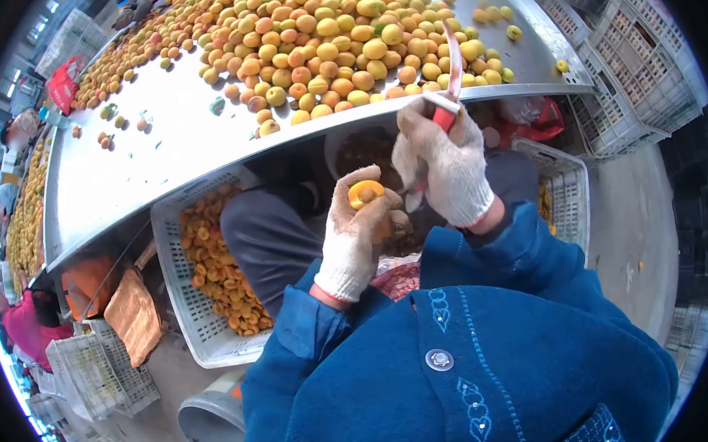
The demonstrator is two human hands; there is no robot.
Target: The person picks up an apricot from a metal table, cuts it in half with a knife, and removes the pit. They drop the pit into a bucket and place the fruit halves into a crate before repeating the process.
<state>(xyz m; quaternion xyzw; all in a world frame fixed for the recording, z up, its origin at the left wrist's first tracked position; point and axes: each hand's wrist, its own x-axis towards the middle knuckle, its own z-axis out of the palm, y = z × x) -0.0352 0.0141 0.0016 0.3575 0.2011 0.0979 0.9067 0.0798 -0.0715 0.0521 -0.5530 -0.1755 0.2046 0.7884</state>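
My left hand, in a stained white knit glove, pinches a cut apricot half with its brown pit facing up. Close beside it on the right, my right hand, gloved the same way, is closed round the red handle of a knife. The curved blade points up and away, over the table's edge. Below the fingers of my right hand is a small pale thing that I cannot make out. Beyond both hands, a large heap of whole apricots lies on the metal table.
A white crate of apricot halves stands left of my knees, another crate on the right. Stacked crates rise at the right. A metal bucket and an orange sack are at lower left. Other people sit farther left.
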